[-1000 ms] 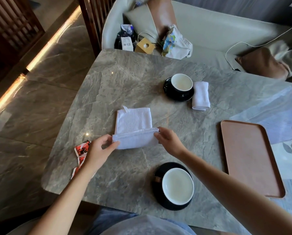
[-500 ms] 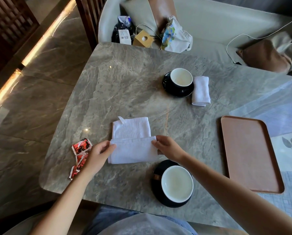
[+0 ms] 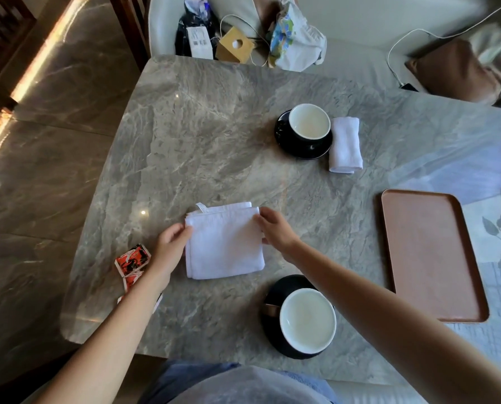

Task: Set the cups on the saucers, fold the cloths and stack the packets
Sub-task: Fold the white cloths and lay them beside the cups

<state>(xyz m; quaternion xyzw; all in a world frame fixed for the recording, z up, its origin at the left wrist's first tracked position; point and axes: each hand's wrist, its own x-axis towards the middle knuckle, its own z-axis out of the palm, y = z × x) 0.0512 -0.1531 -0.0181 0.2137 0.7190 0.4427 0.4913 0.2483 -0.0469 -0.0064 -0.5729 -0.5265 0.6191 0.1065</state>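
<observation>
On marble table (image 3: 214, 135): two cups (image 3: 309, 121), two cloths (image 3: 224, 243).

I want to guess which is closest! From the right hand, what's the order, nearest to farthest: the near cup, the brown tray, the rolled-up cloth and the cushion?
Measured from the right hand in the head view:
1. Near cup, just below it, toward the person.
2. Brown tray, off to the right.
3. Rolled cloth, farther up the table beside the far cup.
4. Cushion, beyond the table's far right corner.

White cloth (image 3: 224, 243), black saucers (image 3: 284, 135) under cream-lined cups (image 3: 309, 121), red-orange packets (image 3: 132, 259), terracotta tray (image 3: 429, 252), grey-veined table (image 3: 214, 135)
</observation>
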